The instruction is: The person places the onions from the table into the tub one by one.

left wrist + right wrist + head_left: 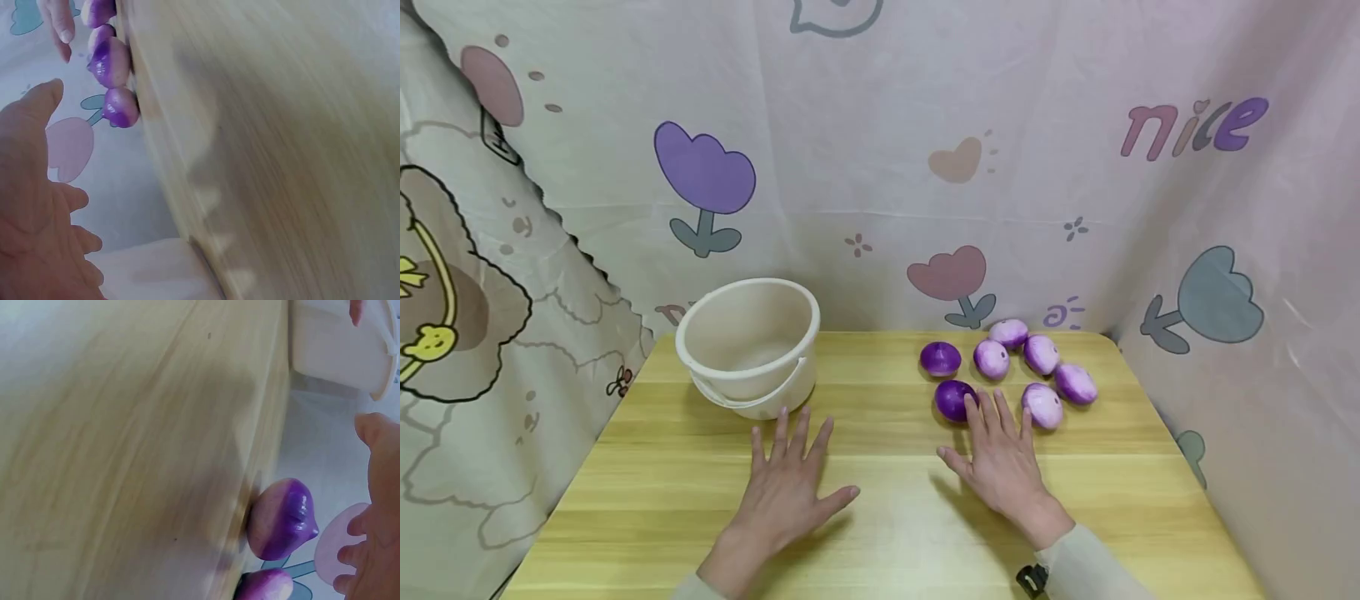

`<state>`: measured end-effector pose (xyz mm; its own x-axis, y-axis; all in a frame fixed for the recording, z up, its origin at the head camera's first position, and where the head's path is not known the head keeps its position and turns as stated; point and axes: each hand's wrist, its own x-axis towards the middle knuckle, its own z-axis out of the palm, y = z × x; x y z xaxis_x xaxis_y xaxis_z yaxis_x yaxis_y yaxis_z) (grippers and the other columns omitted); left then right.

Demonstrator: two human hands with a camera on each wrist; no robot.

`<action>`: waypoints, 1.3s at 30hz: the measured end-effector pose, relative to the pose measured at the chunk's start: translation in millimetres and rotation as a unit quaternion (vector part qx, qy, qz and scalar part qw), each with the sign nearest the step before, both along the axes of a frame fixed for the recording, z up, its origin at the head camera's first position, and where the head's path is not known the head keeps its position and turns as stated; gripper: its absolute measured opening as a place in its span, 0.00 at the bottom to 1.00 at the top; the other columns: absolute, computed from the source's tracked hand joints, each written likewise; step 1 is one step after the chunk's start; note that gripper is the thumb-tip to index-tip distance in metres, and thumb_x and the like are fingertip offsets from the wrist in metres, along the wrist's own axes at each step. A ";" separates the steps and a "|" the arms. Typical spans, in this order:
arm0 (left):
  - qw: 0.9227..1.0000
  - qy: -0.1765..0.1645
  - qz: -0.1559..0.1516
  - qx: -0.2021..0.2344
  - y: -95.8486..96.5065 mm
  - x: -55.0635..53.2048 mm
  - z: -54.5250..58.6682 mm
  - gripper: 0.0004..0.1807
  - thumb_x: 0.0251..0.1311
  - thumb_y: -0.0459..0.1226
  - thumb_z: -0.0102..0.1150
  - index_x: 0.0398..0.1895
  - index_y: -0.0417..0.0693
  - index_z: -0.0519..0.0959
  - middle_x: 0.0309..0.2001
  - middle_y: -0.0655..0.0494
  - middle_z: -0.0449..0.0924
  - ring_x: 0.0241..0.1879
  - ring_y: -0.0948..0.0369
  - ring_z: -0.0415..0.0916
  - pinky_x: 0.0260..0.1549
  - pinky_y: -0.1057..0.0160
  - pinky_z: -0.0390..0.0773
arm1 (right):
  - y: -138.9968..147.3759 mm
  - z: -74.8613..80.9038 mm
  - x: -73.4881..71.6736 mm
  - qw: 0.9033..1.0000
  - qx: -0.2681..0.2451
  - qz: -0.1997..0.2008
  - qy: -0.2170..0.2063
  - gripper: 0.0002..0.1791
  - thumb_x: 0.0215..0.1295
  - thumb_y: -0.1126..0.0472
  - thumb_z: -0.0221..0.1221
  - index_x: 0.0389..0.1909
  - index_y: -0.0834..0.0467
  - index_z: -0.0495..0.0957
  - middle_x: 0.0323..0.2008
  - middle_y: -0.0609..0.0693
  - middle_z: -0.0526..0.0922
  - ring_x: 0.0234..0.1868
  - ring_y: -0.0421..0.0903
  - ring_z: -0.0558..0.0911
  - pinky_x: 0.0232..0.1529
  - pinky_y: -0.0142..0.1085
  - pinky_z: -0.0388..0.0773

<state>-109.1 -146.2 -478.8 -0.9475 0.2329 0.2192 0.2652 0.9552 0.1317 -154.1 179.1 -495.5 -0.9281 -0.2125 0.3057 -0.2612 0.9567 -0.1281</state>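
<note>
My left hand [784, 492] is held over the table with its fingers spread, holding nothing. Its fingertips overlap the lower front of a cream plastic bucket [808, 387] in the head view. The bucket stands upright, its handle lowered along the front. On the right, my right hand [1002, 467] also has spread fingers and a bare palm. Beyond its fingertips lie several purple-and-white onions [1042, 406]. The forefinger overlaps a dark purple onion [953, 400] in the head view. A pointed tip shows on one onion [283, 519] in the right wrist view.
A light wood table [880, 533] carries everything, and both hands cast shadows on it. Right behind its back edge hangs a printed cloth [865, 150], which also runs along both sides. A dark wrist strap [1032, 581] sits at the right sleeve.
</note>
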 end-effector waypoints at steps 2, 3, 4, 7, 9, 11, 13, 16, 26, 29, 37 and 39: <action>1.000 -0.011 0.002 0.014 -3.4 3.1 4.2 0.50 0.53 0.76 0.42 0.75 0.62 0.59 0.77 0.44 0.48 0.77 0.41 0.35 0.70 0.29 0.41 | -0.5 0.9 0.1 1.000 -0.002 0.002 0.003 0.52 0.61 0.24 0.47 0.75 0.57 0.56 0.75 0.60 0.56 0.76 0.61 0.52 0.72 0.68 0.42; 1.000 -0.016 0.002 0.022 -6.5 5.6 7.0 0.48 0.55 0.75 0.42 0.74 0.62 0.61 0.77 0.44 0.49 0.77 0.42 0.36 0.71 0.31 0.42 | -0.7 1.6 0.2 1.000 -0.005 0.003 0.004 0.51 0.62 0.25 0.48 0.75 0.57 0.56 0.75 0.60 0.57 0.76 0.62 0.52 0.72 0.68 0.43; 0.999 -0.014 0.002 0.032 -10.8 8.1 9.6 0.45 0.57 0.73 0.43 0.73 0.61 0.63 0.77 0.44 0.51 0.77 0.42 0.38 0.72 0.34 0.44 | -1.0 2.3 0.2 1.000 -0.008 0.005 0.006 0.50 0.62 0.27 0.49 0.75 0.58 0.56 0.75 0.60 0.57 0.76 0.62 0.53 0.72 0.68 0.44; 0.998 0.024 0.000 0.061 -29.8 14.0 18.3 0.35 0.64 0.63 0.48 0.67 0.55 0.72 0.73 0.44 0.60 0.75 0.43 0.49 0.74 0.41 0.50 | -2.9 6.5 -2.1 1.000 -0.015 0.012 0.015 0.48 0.63 0.32 0.53 0.74 0.60 0.57 0.75 0.60 0.56 0.76 0.62 0.54 0.71 0.67 0.47; 0.994 0.076 0.003 0.083 -47.4 14.0 25.1 0.27 0.66 0.55 0.54 0.62 0.50 0.77 0.69 0.44 0.68 0.72 0.44 0.59 0.71 0.43 0.59 | -5.6 12.5 -5.7 0.999 -0.021 0.021 0.020 0.47 0.65 0.34 0.54 0.74 0.60 0.57 0.75 0.60 0.55 0.76 0.61 0.53 0.72 0.67 0.47; 0.986 0.121 0.023 0.114 -66.6 12.3 33.5 0.22 0.66 0.48 0.56 0.57 0.47 0.79 0.64 0.44 0.75 0.65 0.44 0.68 0.65 0.41 0.67 | -10.4 18.6 -8.3 0.999 -0.019 0.031 0.019 0.46 0.66 0.33 0.51 0.75 0.60 0.55 0.76 0.59 0.52 0.77 0.60 0.51 0.73 0.66 0.47; 0.976 0.152 0.056 0.146 -86.4 6.0 46.0 0.19 0.67 0.44 0.55 0.56 0.45 0.79 0.59 0.43 0.78 0.58 0.44 0.73 0.56 0.38 0.73 | -17.5 26.2 -11.9 0.999 -0.020 0.044 0.015 0.46 0.68 0.33 0.49 0.76 0.59 0.53 0.77 0.58 0.50 0.78 0.59 0.49 0.74 0.64 0.45; 0.960 0.175 0.107 0.190 -114.3 -12.1 67.5 0.19 0.69 0.41 0.50 0.58 0.42 0.77 0.56 0.39 0.78 0.49 0.42 0.74 0.47 0.37 0.74 | -32.9 38.5 -17.8 0.998 -0.009 0.063 0.013 0.46 0.69 0.33 0.47 0.76 0.59 0.51 0.77 0.58 0.49 0.78 0.59 0.49 0.75 0.62 0.43; 0.984 0.043 0.074 0.153 -179.9 -97.6 108.5 0.34 0.75 0.51 0.29 0.77 0.41 0.48 0.76 0.33 0.44 0.75 0.34 0.39 0.71 0.32 0.41 | -110.3 76.3 -33.6 0.989 0.043 0.138 0.023 0.48 0.68 0.29 0.43 0.77 0.58 0.50 0.77 0.56 0.50 0.78 0.56 0.49 0.75 0.60 0.43; 0.989 -0.015 0.058 0.138 -192.2 -115.1 108.3 0.36 0.75 0.52 0.22 0.78 0.41 0.41 0.77 0.34 0.34 0.76 0.36 0.29 0.72 0.33 0.34 | -132.1 82.2 -36.2 0.985 0.063 0.158 0.017 0.47 0.69 0.28 0.39 0.77 0.57 0.48 0.78 0.55 0.48 0.78 0.55 0.47 0.75 0.60 0.43; 0.987 -0.099 0.011 0.129 -185.7 -127.5 91.8 0.39 0.76 0.52 0.27 0.77 0.41 0.29 0.77 0.39 0.26 0.76 0.40 0.24 0.68 0.28 0.33 | -162.1 86.1 -40.6 0.981 0.025 0.192 0.002 0.47 0.70 0.29 0.38 0.77 0.57 0.48 0.78 0.55 0.50 0.78 0.55 0.48 0.75 0.60 0.47; 0.990 -0.086 0.017 0.108 -170.5 -122.5 90.6 0.40 0.75 0.53 0.26 0.76 0.39 0.28 0.76 0.39 0.24 0.75 0.38 0.24 0.67 0.26 0.32 | -162.2 87.3 -42.0 0.982 0.014 0.189 0.004 0.47 0.69 0.29 0.39 0.77 0.57 0.48 0.77 0.56 0.51 0.78 0.55 0.49 0.75 0.61 0.48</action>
<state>-231.6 -316.7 -388.3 -0.9815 0.1660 0.0956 0.1900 0.9073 0.3752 -196.1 16.8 -408.2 -0.7784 -0.5500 0.3026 -0.5997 0.7941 -0.0994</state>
